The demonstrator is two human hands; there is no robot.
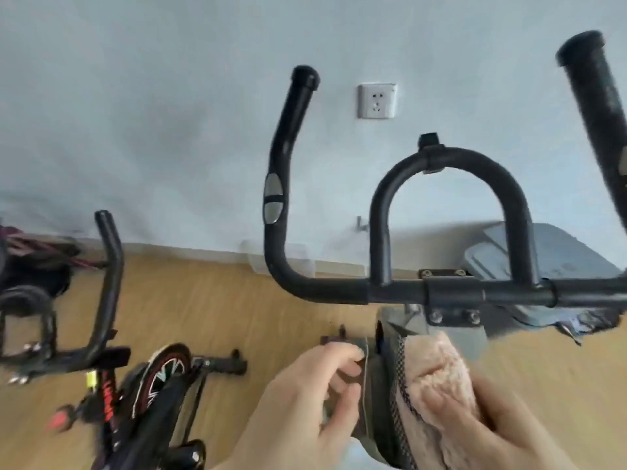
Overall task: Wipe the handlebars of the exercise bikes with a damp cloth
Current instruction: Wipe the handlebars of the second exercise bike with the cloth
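While both hands work low beneath the bars, the right hand (488, 425) has its grip closed on the pink cloth (437, 378) and the left hand (305, 401) pinches a grey edge beside it. Beyond, the near handlebars (400, 293) go untouched, so wiping looks unstarted; a second bike's handlebars (108, 283) wait left.

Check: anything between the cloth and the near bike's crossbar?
Nothing visible. The cloth sits in both hands, right hand and left hand, just below the crossbar. Only open space and the bike's stem clamp lie between; the bar's left grip is clear.
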